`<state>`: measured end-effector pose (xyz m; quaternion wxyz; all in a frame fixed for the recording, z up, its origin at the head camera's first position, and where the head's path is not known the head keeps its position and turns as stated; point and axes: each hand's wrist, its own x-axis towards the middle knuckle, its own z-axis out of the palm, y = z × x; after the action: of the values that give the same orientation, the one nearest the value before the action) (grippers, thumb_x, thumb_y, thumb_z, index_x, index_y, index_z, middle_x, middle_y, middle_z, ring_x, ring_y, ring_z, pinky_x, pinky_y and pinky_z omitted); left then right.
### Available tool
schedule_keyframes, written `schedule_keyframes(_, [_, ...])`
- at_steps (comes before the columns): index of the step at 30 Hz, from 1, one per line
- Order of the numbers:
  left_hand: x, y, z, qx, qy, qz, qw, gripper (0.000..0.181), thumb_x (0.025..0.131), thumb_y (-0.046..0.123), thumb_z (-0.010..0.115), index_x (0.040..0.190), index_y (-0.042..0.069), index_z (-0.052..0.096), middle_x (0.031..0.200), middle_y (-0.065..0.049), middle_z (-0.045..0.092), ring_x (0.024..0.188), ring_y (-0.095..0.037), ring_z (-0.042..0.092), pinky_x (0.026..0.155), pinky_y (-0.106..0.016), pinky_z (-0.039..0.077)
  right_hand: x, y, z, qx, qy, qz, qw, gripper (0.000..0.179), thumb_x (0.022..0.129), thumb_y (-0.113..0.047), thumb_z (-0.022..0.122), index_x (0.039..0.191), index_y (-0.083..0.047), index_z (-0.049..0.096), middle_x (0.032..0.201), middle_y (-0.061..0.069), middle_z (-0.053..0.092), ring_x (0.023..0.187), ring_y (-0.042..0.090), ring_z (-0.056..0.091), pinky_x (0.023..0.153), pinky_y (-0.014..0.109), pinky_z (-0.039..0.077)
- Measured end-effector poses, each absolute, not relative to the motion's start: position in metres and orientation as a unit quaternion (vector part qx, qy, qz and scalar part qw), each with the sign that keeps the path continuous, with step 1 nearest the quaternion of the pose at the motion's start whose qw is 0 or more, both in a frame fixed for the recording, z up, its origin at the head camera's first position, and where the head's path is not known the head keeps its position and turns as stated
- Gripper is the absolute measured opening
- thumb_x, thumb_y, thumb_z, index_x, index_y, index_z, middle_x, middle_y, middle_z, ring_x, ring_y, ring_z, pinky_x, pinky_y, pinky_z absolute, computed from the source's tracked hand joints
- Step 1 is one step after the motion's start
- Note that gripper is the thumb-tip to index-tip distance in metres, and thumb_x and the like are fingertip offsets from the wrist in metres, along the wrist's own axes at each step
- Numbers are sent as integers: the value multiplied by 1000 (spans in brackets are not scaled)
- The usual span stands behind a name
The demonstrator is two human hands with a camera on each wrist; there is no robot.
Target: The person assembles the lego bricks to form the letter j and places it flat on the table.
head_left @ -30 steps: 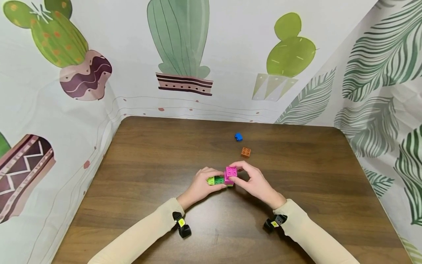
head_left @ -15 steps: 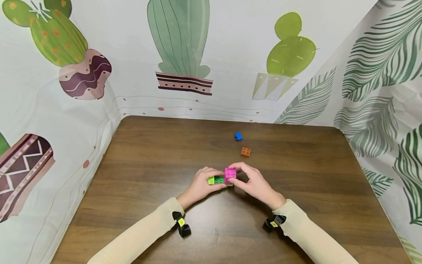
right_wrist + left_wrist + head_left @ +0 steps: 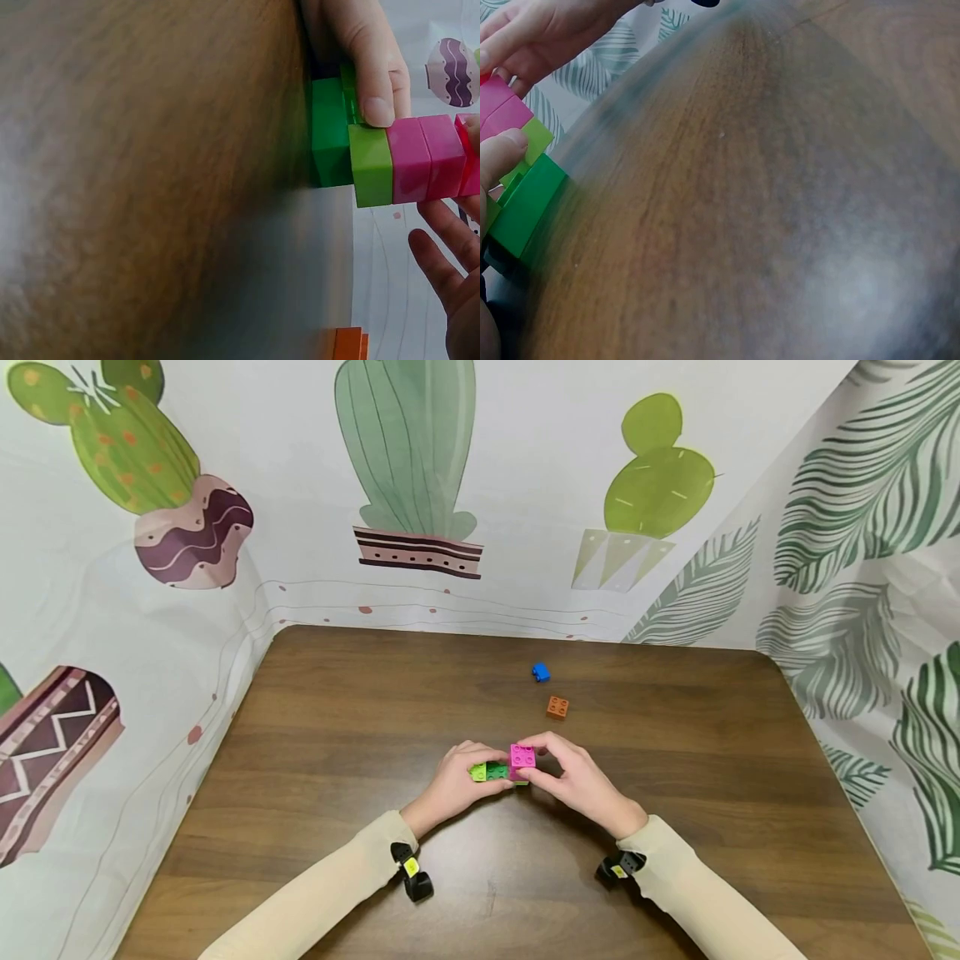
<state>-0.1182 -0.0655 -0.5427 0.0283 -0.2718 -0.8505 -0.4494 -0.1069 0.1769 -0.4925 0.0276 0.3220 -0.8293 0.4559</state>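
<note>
Low over the table, a built piece of toy bricks is between the hands. My left hand (image 3: 462, 775) grips its base, with a lime brick (image 3: 478, 772) and a dark green brick (image 3: 497, 771) showing between thumb and fingers. At the base's right end, a second lime brick (image 3: 372, 165) carries stacked pink bricks (image 3: 409, 159). My right hand (image 3: 581, 779) pinches the topmost pink brick (image 3: 522, 755) between thumb and index finger, its studs facing up. In the right wrist view this brick meets the stack at a slight slant; whether it is pressed fully on, I cannot tell.
Beyond the right hand, an orange brick (image 3: 557, 707) lies studs up on the brown wooden table (image 3: 360, 693). Farther back a blue brick (image 3: 541, 672) rests on its side. A cactus-print cloth (image 3: 525, 485) hangs behind the table.
The right hand has brought the top pink brick slightly toward me and straighter over the stack, covering the studs below. My left hand keeps its grip on the base in place.
</note>
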Motion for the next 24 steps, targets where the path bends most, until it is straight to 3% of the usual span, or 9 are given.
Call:
schedule_keyframes(13, [-116,-66,-543,-277,-847,-451,43,36,81,28,91,113,15,80,106,2,76,99,-14,62,91,-37,49,-106,177,-496,336,-823,455,51,41,91,-9,81,129,-16,66,121,-1,71,110,16,68,91,50,57])
schedule_keyframes(20, [-116,-66,-543,-273,-849,-451,39,37,82,29,91,114,16,80,107,2,76,102,-14,62,93,-40,48,-107,177,-499,349,-828,431,82,45,87,-10,85,128,-17,67,121,-2,72,110,15,67,94,43,55])
schedule_keyframes(24, [-117,-66,-542,-272,-849,-452,35,37,81,30,91,114,16,80,107,2,76,102,-15,62,95,-42,47,-107,177,-501,349,-828,430,89,47,86,-9,86,128,-15,66,121,-1,71,109,17,67,92,47,56])
